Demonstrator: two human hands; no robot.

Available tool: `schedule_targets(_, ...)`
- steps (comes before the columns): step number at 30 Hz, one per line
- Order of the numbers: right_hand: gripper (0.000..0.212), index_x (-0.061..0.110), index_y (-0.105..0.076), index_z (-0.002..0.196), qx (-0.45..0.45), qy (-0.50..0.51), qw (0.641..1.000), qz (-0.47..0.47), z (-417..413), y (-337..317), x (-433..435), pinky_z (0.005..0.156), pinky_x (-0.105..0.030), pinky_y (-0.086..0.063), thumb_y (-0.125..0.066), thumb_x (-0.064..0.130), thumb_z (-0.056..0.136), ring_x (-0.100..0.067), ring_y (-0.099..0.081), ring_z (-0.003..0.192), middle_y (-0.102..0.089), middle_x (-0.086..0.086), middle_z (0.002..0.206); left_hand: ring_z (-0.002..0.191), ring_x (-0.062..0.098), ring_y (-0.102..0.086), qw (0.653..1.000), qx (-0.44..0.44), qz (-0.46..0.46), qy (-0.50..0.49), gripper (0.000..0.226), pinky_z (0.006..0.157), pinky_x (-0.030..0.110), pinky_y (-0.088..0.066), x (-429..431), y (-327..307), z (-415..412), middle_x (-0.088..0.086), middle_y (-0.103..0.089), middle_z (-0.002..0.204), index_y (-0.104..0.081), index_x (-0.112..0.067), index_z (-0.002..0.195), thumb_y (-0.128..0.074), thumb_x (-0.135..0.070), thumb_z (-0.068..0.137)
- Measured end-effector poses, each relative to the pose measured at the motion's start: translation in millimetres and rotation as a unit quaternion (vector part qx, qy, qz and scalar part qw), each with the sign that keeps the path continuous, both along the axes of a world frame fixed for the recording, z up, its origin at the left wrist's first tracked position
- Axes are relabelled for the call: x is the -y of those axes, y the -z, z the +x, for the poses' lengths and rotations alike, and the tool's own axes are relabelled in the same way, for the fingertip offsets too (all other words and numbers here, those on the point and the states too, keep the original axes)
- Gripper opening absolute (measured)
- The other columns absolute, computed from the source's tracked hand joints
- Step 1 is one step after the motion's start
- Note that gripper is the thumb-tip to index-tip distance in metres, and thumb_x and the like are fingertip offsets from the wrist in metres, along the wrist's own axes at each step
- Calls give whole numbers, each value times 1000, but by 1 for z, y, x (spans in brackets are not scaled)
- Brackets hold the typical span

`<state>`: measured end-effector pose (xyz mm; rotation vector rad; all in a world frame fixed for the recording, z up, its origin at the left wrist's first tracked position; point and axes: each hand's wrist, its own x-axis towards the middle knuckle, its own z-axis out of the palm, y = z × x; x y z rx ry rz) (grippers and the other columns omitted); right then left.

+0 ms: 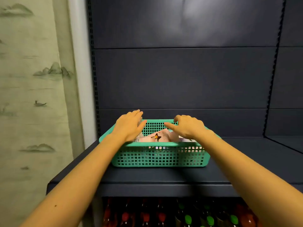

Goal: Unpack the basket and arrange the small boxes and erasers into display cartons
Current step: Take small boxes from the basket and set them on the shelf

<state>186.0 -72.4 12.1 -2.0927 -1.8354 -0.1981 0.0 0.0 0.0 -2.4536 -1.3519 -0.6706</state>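
A green perforated plastic basket [160, 158] stands on a dark blue shelf [164, 176]. Inside it lie pink and white small boxes or cartons [159, 137], one with a dark star mark; most of its contents are hidden by the basket wall and my hands. My left hand [129, 125] hovers flat over the basket's far left corner, fingers spread, holding nothing. Over the far right part of the basket is my right hand [186, 126], fingers apart and thumb pointing left, holding nothing. Both forearms reach in from the bottom of the view.
The dark shelf unit's back panel [180, 76] rises right behind the basket, with perforated uprights at left and right. A pale green curtain [32, 95] hangs at the left. On the shelf below stand several bottles [164, 215] with red and green caps.
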Motion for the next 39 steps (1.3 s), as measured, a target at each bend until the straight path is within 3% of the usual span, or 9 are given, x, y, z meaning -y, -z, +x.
schedule_targets(3, 72, 14, -62, 94, 15, 2, 997, -80, 0, -5, -12, 76, -34, -41, -35, 78, 78, -27, -58, 99, -64, -6, 103, 134, 21, -37, 1000, 11, -23, 9, 50, 103, 37, -34, -14, -3, -1, 1, -34, 150, -33, -16, 143, -29, -40, 100)
schedule_targets(6, 65, 18, -50, 62, 35, -5, 993, -116, -3, -6, -23, 70, -31, -40, -45, 82, 69, -22, -54, 81, -53, 3, 72, 126, 20, -44, 999, -17, -41, 23, 45, 96, 35, -39, -23, -6, -4, 0, -46, 141, -43, -19, 137, -31, -40, 99)
schedule_targets(10, 58, 19, -60, 78, 40, -15, 992, -121, 0, -2, -39, 69, -29, -42, -59, 76, 66, -20, -56, 82, -58, 3, 79, 105, 16, -56, 997, -21, -62, 46, 35, 85, 34, -46, -30, -10, -10, -4, -62, 122, -58, -23, 120, -38, -40, 97)
schedule_targets(14, 62, 6, -73, 88, -54, -56, 988, -132, 7, -1, -49, 67, -28, -43, -72, 63, 63, -18, -57, 77, -64, -3, 78, 87, 7, -58, 970, -18, -207, 126, 20, 74, 21, -44, -37, -12, -17, -5, -65, 104, -64, -22, 96, -52, -37, 92)
schedule_targets(17, 55, 12, -72, 94, -112, -57, 989, -81, 18, -12, -49, 81, -32, -52, -77, 56, 62, -18, -65, 89, -71, -2, 91, 90, 0, -55, 943, -63, -295, 140, 35, 75, 13, -44, -34, -14, -13, -11, -60, 108, -63, -20, 114, -58, -42, 87)
schedule_targets(22, 49, 14, -64, 94, -246, -74, 966, 20, 39, -23, -50, 74, -31, -53, -83, 44, 61, -14, -64, 81, -69, -1, 89, 71, -13, -57, 898, -109, -396, 159, 31, 60, 0, -42, -39, -16, -2, -10, -62, 102, -58, -16, 120, -57, -26, 91)
schedule_targets(29, 38, 22, -59, 92, -282, -65, 954, 81, 47, -15, -50, 65, -24, -47, -78, 43, 68, -14, -62, 84, -68, 1, 94, 88, 5, -63, 840, -149, -492, 173, 36, 69, 9, -49, -50, -26, 0, 5, -66, 118, -59, -11, 125, -59, -21, 90)
schedule_targets(34, 39, 21, -59, 96, -304, -74, 945, 93, 42, -14, -48, 68, -24, -49, -78, 42, 69, -13, -61, 86, -66, 2, 94, 98, 17, -66, 844, -151, -477, 191, 29, 88, 30, -54, -53, -28, -9, 2, -68, 114, -64, -23, 114, -67, -20, 85)
schedule_targets(39, 36, 21, -58, 98, -314, -80, 939, 114, 36, -11, -41, 61, -19, -44, -75, 41, 72, -6, -56, 78, -63, 5, 90, 83, 13, -67, 852, -102, -466, 216, 21, 70, 22, -55, -52, -31, -19, 13, -69, 107, -67, -11, 104, -68, -16, 83)
